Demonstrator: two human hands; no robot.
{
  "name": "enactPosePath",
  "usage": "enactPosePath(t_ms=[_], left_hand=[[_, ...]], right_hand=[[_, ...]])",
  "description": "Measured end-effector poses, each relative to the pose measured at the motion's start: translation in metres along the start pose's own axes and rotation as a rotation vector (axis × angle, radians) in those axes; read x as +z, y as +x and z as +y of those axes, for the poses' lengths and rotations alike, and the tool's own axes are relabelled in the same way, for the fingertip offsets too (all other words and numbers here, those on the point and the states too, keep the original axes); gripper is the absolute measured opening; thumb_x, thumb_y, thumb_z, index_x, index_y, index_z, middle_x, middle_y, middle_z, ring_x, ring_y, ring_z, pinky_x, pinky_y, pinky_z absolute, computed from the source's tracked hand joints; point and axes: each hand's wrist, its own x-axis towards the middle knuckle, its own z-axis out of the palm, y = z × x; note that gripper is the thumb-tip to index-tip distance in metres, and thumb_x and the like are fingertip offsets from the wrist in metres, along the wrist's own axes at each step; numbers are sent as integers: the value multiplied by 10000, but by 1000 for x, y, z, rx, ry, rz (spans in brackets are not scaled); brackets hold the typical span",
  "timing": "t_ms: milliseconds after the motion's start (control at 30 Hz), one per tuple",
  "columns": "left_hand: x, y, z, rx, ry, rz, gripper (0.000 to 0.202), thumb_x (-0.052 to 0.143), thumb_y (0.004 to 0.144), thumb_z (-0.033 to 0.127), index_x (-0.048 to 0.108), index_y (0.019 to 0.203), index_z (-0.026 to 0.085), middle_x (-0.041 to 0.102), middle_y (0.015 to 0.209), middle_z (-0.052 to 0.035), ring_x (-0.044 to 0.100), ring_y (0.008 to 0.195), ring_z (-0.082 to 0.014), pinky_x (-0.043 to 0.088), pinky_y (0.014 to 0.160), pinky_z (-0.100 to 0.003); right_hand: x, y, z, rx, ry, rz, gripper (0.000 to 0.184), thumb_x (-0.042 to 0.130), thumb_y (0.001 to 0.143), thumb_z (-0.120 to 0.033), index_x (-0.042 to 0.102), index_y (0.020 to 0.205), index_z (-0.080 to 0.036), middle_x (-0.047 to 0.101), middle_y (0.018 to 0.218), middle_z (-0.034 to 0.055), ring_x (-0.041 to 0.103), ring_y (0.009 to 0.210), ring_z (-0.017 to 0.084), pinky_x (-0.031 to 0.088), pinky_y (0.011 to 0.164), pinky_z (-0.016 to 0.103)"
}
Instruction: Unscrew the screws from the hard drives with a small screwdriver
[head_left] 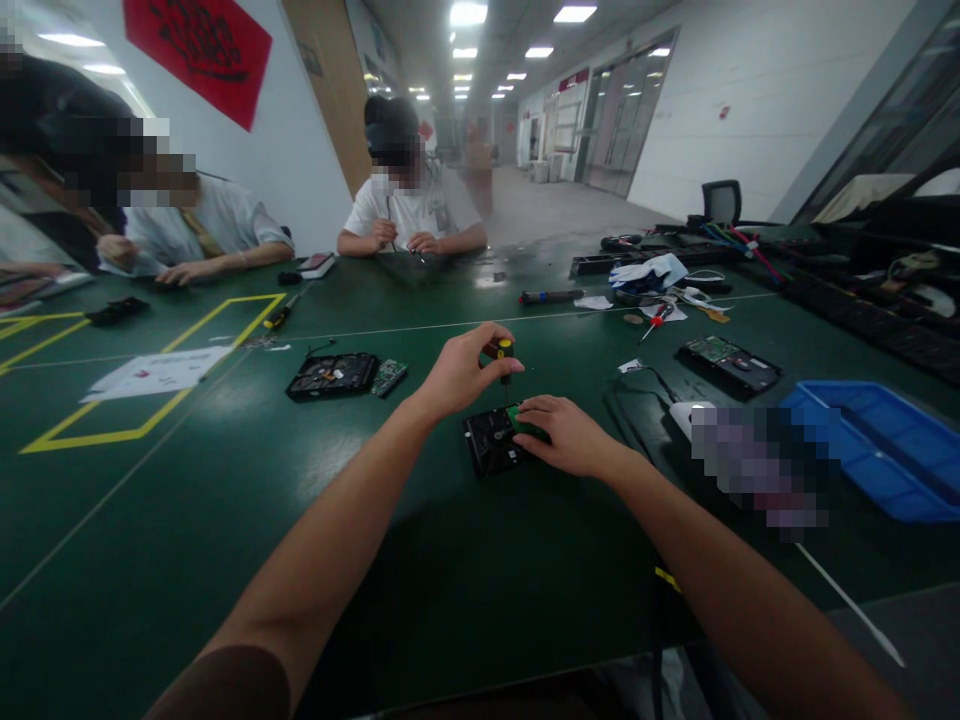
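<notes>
My left hand (472,370) is closed around a screwdriver (505,348) with a yellow and black handle. The screwdriver stands upright, its shaft pointing down to a black hard drive (487,440) on the table. My right hand (562,435) grips the right side of that drive, fingers over its green circuit board (516,415), which they partly cover. To the left lie another opened hard drive (332,375) and a loose circuit board (389,377). A further hard drive (729,366), board side up, lies to the right.
A blue tray (885,450) and a white device with a cable (682,415) are at my right. Farther back lie a red screwdriver (657,318), an electric screwdriver (551,297) and a white cloth (649,272). Two people (412,210) (217,225) sit across the green table (225,540).
</notes>
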Motion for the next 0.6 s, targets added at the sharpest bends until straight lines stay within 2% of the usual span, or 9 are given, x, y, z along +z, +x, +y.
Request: enactPosePath(t_ms=[100, 200, 300, 400, 500, 600], left_hand=[[-1, -1, -2, 27, -37, -47, 377, 710, 954, 325, 661, 1320, 249, 724, 1131, -55, 685, 925, -172, 588, 758, -290], [-3, -2, -4, 16, -161, -131, 440, 575, 1028, 327, 579, 1463, 262, 701, 1247, -90, 696, 952, -178, 605, 694, -278], [-3, -2, -7, 22, -277, -182, 474, 498, 1048, 279, 514, 1521, 244, 667, 1333, -114, 702, 1000, -184, 618, 675, -270], [-3, -2, -7, 35, -205, -138, 445, 550, 1030, 263, 563, 1474, 236, 691, 1272, -101, 695, 979, -173, 615, 700, -261], [-2, -1, -5, 64, -39, -39, 329, 676, 980, 297, 681, 1304, 235, 716, 1154, -69, 679, 938, -160, 595, 737, -259], [-2, 0, 1, 93, 45, 25, 262, 781, 911, 352, 732, 1130, 217, 703, 1011, -38, 664, 883, -152, 575, 736, -259]], right_hand=[[0, 0, 0, -3, 5, -2, 361, 578, 1020, -422, 735, 1231, -174, 696, 1318, 141, 634, 1234, 285, 472, 1072, 469], [-1, 0, 0, -5, 7, 2, 353, 579, 1021, -413, 734, 1229, -174, 698, 1312, 140, 632, 1235, 285, 474, 1066, 470], [-1, 1, 0, -14, 17, 2, 348, 591, 1013, -409, 737, 1220, -170, 702, 1303, 147, 633, 1234, 294, 476, 1061, 481], [-1, 1, 0, -18, 28, 5, 351, 598, 1007, -407, 740, 1217, -164, 703, 1302, 157, 634, 1232, 303, 478, 1056, 492], [0, 1, 0, -17, 22, 2, 357, 586, 1015, -409, 738, 1222, -160, 702, 1304, 156, 638, 1225, 300, 480, 1057, 491], [0, 1, 0, -14, 9, 2, 361, 577, 1021, -414, 736, 1225, -162, 698, 1313, 151, 633, 1233, 298, 480, 1060, 489]])
